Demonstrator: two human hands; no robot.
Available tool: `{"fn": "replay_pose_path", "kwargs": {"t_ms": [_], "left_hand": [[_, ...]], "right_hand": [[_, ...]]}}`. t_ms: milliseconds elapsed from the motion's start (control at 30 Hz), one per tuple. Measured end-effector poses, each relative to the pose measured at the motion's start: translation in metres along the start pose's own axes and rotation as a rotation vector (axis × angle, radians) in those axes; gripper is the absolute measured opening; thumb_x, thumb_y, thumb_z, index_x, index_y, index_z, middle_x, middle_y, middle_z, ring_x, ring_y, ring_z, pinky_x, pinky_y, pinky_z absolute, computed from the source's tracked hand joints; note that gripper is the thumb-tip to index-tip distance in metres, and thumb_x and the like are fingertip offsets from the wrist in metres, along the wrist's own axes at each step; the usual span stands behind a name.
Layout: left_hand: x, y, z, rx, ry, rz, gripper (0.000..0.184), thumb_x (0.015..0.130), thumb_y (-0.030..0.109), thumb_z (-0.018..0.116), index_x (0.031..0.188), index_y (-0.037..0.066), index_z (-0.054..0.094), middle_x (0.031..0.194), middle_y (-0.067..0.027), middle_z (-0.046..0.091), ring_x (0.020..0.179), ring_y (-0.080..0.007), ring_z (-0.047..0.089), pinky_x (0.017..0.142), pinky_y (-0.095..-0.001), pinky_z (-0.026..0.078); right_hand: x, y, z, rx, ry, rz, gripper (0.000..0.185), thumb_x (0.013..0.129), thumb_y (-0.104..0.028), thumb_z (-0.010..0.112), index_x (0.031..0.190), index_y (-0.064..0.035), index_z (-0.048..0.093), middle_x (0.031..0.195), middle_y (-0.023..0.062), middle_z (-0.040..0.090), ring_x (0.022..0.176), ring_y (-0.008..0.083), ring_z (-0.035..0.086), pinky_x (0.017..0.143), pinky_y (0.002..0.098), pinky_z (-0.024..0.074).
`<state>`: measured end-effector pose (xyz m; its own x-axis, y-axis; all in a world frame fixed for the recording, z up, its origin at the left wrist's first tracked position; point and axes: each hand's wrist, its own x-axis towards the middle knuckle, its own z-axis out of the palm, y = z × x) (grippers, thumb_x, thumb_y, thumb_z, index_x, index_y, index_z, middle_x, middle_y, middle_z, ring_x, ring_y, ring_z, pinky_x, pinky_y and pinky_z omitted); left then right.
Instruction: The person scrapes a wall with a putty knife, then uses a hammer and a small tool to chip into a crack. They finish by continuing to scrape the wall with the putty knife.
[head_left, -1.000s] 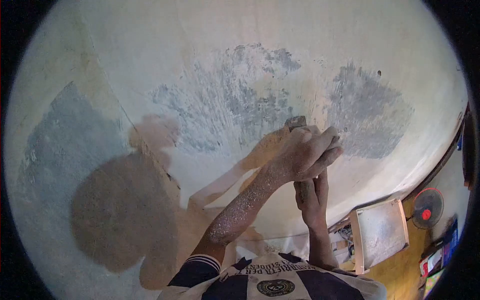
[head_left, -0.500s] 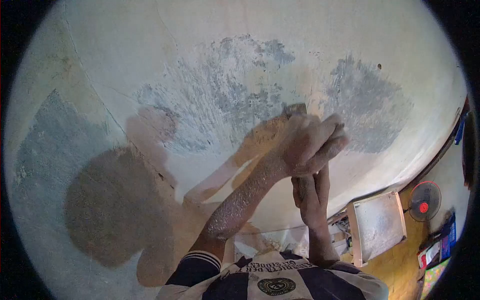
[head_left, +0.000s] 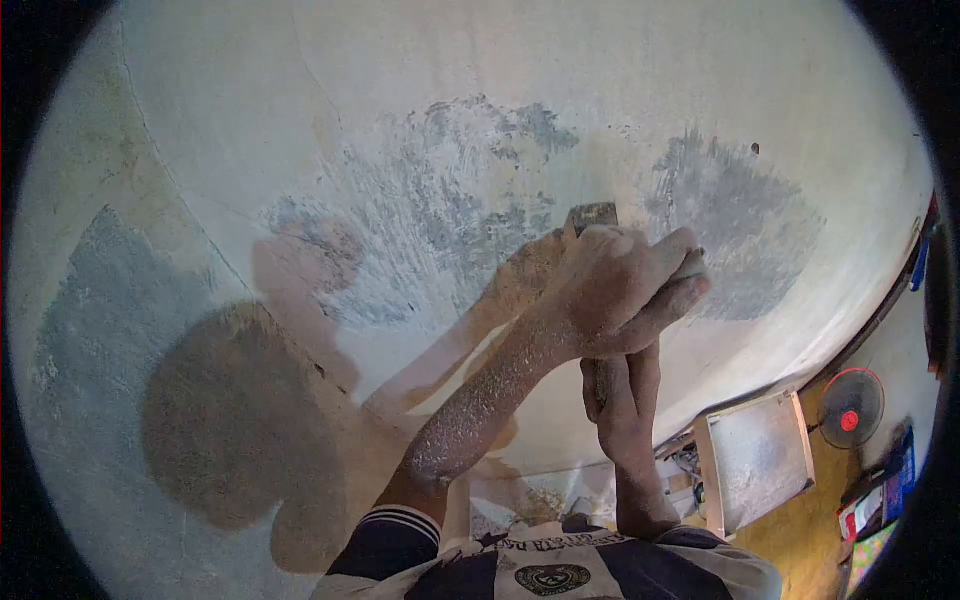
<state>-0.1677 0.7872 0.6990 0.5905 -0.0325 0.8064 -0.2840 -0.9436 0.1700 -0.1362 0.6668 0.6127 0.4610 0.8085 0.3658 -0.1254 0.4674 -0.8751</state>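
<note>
One dark tool (head_left: 596, 215) juts above left hand (head_left: 620, 290), clenched on it; right hand (head_left: 622, 405) below, hold unclear.

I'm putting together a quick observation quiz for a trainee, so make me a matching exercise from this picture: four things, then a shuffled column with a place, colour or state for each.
Things:
1. Fan
2. Tool
3. Right hand
4. Shirt

Descriptions:
A. Lower in the picture than the left hand
B. Dark and pale panels
C. Red centre
D. Tip showing just above the left hand's knuckles

Right pairs: 1-C, 2-D, 3-A, 4-B
</note>
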Motion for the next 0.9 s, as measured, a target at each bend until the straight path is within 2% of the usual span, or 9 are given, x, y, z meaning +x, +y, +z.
{"fn": "replay_pose_path", "kwargs": {"t_ms": [133, 333, 467, 567, 667, 767, 800, 900], "left_hand": [[-0.017, 0.002, 0.012, 0.045, -0.004, -0.017, 0.025, 0.096, 0.03, 0.061, 0.097, 0.006, 0.055, 0.058, -0.0127, 0.057, 0.058, -0.0359, 0.065, 0.057, -0.0468, 0.05], [0.008, 0.004, -0.003, 0.021, -0.015, -0.002, 0.021, 0.095, 0.026, 0.062, 0.097, 0.006, 0.055, 0.06, -0.0135, 0.059, 0.059, -0.0362, 0.066, 0.058, -0.0476, 0.051], [-0.02, -0.004, 0.013, 0.059, -0.004, -0.018, 0.022, 0.095, 0.026, 0.062, 0.094, 0.004, 0.056, 0.06, -0.0138, 0.06, 0.059, -0.0353, 0.066, 0.058, -0.0468, 0.052], [0.01, 0.013, -0.015, 0.115, -0.004, -0.018, 0.021, 0.094, 0.025, 0.063, 0.094, 0.004, 0.058, 0.059, -0.0129, 0.059, 0.058, -0.0342, 0.066, 0.057, -0.0452, 0.052], [0.013, 0.004, -0.014, 0.057, 0.05, 0.053, 0.021, 0.094, 0.025, 0.064, 0.094, 0.004, 0.059, 0.057, -0.012, 0.058, 0.056, -0.0324, 0.065, 0.056, -0.0434, 0.052], [-0.011, -0.002, 0.003, 0.09, 0.095, 0.076, 0.023, 0.094, 0.026, 0.064, 0.095, 0.004, 0.059, 0.057, -0.0118, 0.058, 0.055, -0.0319, 0.065, 0.054, -0.043, 0.051], [-0.011, -0.001, 0.002, 0.067, 0.076, 0.005, 0.024, 0.094, 0.027, 0.064, 0.095, 0.004, 0.059, 0.058, -0.0125, 0.059, 0.057, -0.0337, 0.065, 0.056, -0.0443, 0.051], [0.008, -0.001, -0.013, 0.034, 0.008, 0.024, 0.022, 0.094, 0.026, 0.064, 0.095, 0.004, 0.058, 0.058, -0.0128, 0.059, 0.058, -0.0354, 0.065, 0.056, -0.0451, 0.05]], "right_hand": [[-0.009, 0.018, -0.008, -0.019, -0.015, 0.007, 0.044, 0.108, -0.021, 0.043, 0.146, -0.0028, 0.031, 0.102, 0.002, 0.052, 0.075, 0.0054, 0.043, 0.062, 0.0204, 0.0378], [0.004, -0.009, -0.001, -0.063, -0.002, 0.012, 0.04, 0.108, -0.021, 0.043, 0.142, -0.0016, 0.034, 0.097, 0.0011, 0.05, 0.075, 0.0061, 0.043, 0.062, 0.022, 0.0377], [-0.005, 0.021, -0.009, -0.046, 0.009, -0.005, 0.039, 0.107, -0.022, 0.044, 0.14, -0.0015, 0.037, 0.087, -0.0005, 0.05, 0.068, 0.0067, 0.042, 0.058, 0.0233, 0.0368], [0.008, -0.007, -0.004, -0.101, -0.027, -0.03, 0.043, 0.107, -0.022, 0.043, 0.142, 0.0006, 0.034, 0.083, 0.0009, 0.052, 0.065, 0.0072, 0.043, 0.056, 0.0246, 0.0369], [0.013, -0.003, -0.005, -0.209, -0.044, -0.123, 0.044, 0.107, -0.023, 0.043, 0.142, 0.0006, 0.032, 0.08, 0.0033, 0.055, 0.064, 0.0071, 0.046, 0.054, 0.0258, 0.0376], [0.0, 0.017, -0.004, -0.201, 0.016, -0.03, 0.047, 0.107, -0.024, 0.044, 0.144, 0.0002, 0.03, 0.08, 0.0049, 0.056, 0.064, 0.0078, 0.047, 0.054, 0.0269, 0.0383], [0.0, 0.018, -0.005, -0.195, -0.002, -0.015, 0.05, 0.107, -0.023, 0.043, 0.147, 0.0005, 0.026, 0.082, 0.005, 0.056, 0.064, 0.0084, 0.048, 0.055, 0.0266, 0.0393], [0.008, -0.004, -0.001, -0.159, -0.045, -0.03, 0.053, 0.106, -0.022, 0.042, 0.149, 0.0018, 0.022, 0.079, 0.0044, 0.056, 0.063, 0.0087, 0.048, 0.055, 0.0261, 0.0394]]}}
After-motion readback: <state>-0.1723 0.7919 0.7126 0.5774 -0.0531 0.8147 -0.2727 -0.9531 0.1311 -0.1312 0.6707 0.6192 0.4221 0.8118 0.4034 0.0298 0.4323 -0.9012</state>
